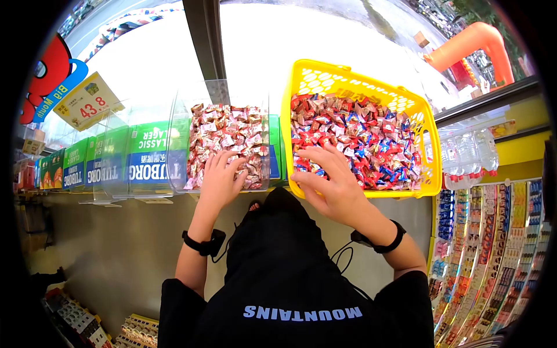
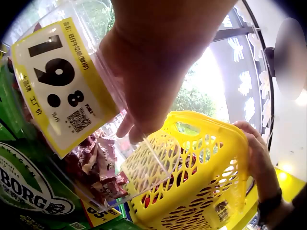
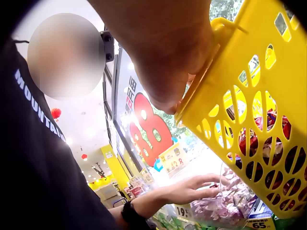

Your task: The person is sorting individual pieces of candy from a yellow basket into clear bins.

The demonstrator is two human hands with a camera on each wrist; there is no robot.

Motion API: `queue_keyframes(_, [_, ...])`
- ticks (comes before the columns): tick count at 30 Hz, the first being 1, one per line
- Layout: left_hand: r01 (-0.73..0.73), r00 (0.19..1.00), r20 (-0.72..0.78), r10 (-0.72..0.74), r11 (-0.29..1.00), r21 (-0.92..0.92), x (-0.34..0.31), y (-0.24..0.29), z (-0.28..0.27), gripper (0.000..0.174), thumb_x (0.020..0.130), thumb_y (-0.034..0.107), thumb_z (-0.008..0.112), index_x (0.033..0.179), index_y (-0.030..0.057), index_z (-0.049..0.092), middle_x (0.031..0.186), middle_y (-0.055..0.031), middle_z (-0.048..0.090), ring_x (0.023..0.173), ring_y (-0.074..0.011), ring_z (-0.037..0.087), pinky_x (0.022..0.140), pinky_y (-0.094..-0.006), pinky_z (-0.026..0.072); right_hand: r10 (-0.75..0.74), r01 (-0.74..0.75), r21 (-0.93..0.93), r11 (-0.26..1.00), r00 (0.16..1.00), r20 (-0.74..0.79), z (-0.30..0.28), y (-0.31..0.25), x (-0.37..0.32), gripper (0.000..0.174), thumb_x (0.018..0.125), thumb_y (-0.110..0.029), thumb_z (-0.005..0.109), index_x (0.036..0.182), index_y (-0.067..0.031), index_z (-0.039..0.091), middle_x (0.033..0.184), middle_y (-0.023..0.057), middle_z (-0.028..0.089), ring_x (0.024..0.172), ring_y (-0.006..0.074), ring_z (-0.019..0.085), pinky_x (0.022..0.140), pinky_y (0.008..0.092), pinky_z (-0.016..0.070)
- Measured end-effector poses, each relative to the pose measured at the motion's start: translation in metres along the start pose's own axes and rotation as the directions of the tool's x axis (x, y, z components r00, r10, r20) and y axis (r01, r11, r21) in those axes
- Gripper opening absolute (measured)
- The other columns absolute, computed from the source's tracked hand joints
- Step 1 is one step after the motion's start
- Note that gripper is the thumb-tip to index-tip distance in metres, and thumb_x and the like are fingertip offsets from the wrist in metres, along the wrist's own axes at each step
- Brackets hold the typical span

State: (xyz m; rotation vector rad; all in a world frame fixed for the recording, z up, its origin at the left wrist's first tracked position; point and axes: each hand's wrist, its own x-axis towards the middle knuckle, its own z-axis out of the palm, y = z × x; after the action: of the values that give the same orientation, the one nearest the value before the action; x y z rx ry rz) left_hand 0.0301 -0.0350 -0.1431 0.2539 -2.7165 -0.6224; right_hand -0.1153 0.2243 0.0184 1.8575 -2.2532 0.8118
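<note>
My left hand rests its spread fingers on pink-wrapped candies in a clear plastic bin. The left wrist view shows this hand reaching over the bin's wall beside a 19.8 price card. My right hand reaches over the near left corner of a yellow basket, its fingers spread at the red and blue wrapped candies inside. Close by the basket's rim, the right hand partly hides its own fingertips in the right wrist view.
Green and blue beer cartons line the left, behind clear panels. A 43.8 price sign stands at the far left. To the right are water bottles and shelves of small packaged goods. Window glass lies behind the bin and basket.
</note>
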Motion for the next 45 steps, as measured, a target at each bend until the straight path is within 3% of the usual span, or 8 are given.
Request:
queue_keyframes(9, [0.050, 0.996, -0.079, -0.048, 0.999, 0.018, 0.005, 0.009, 0.005, 0.033, 0.092, 0.031, 0.079, 0.118, 0.0107, 0.075, 0.135, -0.0121, 0.066, 0.135, -0.0341, 0.057, 0.123, -0.0578, 0.0349, 0.178, -0.106, -0.208, 0.972, 0.913, 0.368, -0.074, 0.058, 0.055, 0.039, 0.096, -0.028, 0.077, 0.132, -0.0140, 0.072, 0.149, 0.0171, 0.059, 0.137, 0.0418, 0.056, 0.117, 0.0526, 0.0451])
queue_keyframes(11, [0.049, 0.996, -0.072, -0.044, 0.997, 0.067, 0.004, 0.008, 0.008, 0.034, 0.091, 0.032, 0.078, 0.117, 0.0104, 0.075, 0.136, -0.0126, 0.065, 0.135, -0.0347, 0.056, 0.124, -0.0586, 0.0333, 0.256, -0.197, -0.169, 0.966, 0.827, 0.500, -0.068, 0.076, 0.081, 0.041, 0.096, -0.030, 0.076, 0.133, -0.0141, 0.071, 0.151, 0.0197, 0.057, 0.138, 0.0440, 0.055, 0.118, 0.0528, 0.0443])
queue_keyframes(17, [0.085, 0.994, -0.076, -0.079, 0.992, 0.091, 0.001, 0.009, 0.010, 0.033, 0.090, 0.032, 0.078, 0.116, 0.0114, 0.075, 0.138, -0.0131, 0.064, 0.137, -0.0355, 0.055, 0.124, -0.0605, 0.0318, 0.354, -0.199, -0.328, 0.923, 0.772, 0.527, 0.021, 0.125, 0.099, 0.054, 0.092, -0.040, 0.075, 0.138, -0.0120, 0.071, 0.151, 0.0284, 0.053, 0.139, 0.0476, 0.053, 0.120, 0.0530, 0.0435])
queue_keyframes(29, [0.123, 0.992, -0.016, -0.122, 0.986, 0.111, 0.001, 0.009, 0.011, 0.037, 0.092, 0.038, 0.074, 0.118, 0.0112, 0.077, 0.143, -0.0165, 0.063, 0.144, -0.0379, 0.050, 0.128, -0.0631, 0.0254, 0.354, -0.235, -0.346, 0.908, 0.873, 0.336, 0.079, 0.163, 0.087, 0.032, 0.084, -0.036, 0.079, 0.108, -0.0155, 0.083, 0.132, 0.0179, 0.063, 0.133, 0.0404, 0.057, 0.110, 0.0590, 0.0470])
queue_keyframes(34, [0.108, 0.994, -0.010, -0.108, 0.986, 0.130, 0.000, 0.009, 0.012, 0.036, 0.093, 0.037, 0.074, 0.119, 0.0126, 0.076, 0.144, -0.0164, 0.062, 0.145, -0.0378, 0.049, 0.129, -0.0637, 0.0247, 0.311, -0.254, -0.232, 0.939, 0.915, 0.256, 0.040, 0.139, 0.104, 0.027, 0.084, -0.032, 0.079, 0.092, -0.0064, 0.081, 0.132, 0.0229, 0.067, 0.123, 0.0403, 0.065, 0.110, 0.0518, 0.0504])
queue_keyframes(37, [0.096, 0.995, -0.014, -0.095, 0.986, 0.134, 0.001, 0.008, 0.011, 0.035, 0.093, 0.037, 0.074, 0.119, 0.0130, 0.076, 0.143, -0.0161, 0.062, 0.145, -0.0374, 0.049, 0.129, -0.0640, 0.0243, 0.300, -0.265, -0.162, 0.951, 0.916, 0.267, -0.001, 0.117, 0.102, 0.026, 0.089, -0.031, 0.081, 0.092, -0.0062, 0.079, 0.147, 0.0273, 0.060, 0.133, 0.0413, 0.062, 0.112, 0.0469, 0.0499])
queue_keyframes(42, [0.054, 0.996, -0.079, -0.050, 0.997, 0.055, 0.000, 0.006, 0.010, 0.032, 0.090, 0.031, 0.078, 0.117, 0.0146, 0.077, 0.142, -0.0121, 0.063, 0.144, -0.0370, 0.050, 0.129, -0.0636, 0.0239, 0.220, -0.223, -0.003, 0.975, 0.956, 0.195, -0.037, 0.074, 0.067, 0.019, 0.090, -0.023, 0.086, 0.093, -0.0066, 0.076, 0.142, 0.0211, 0.063, 0.130, 0.0395, 0.063, 0.113, 0.0462, 0.0501])
queue_keyframes(45, [-0.045, 0.986, -0.163, 0.037, 0.998, -0.045, 0.006, 0.014, -0.006, 0.034, 0.086, 0.028, 0.083, 0.117, 0.0157, 0.077, 0.142, -0.0099, 0.064, 0.144, -0.0370, 0.050, 0.129, -0.0631, 0.0241, 0.047, -0.051, 0.076, 0.996, 0.998, 0.051, -0.048, 0.032, 0.044, 0.019, 0.086, -0.018, 0.088, 0.091, -0.0065, 0.074, 0.144, 0.0184, 0.063, 0.135, 0.0375, 0.062, 0.115, 0.0502, 0.0490])
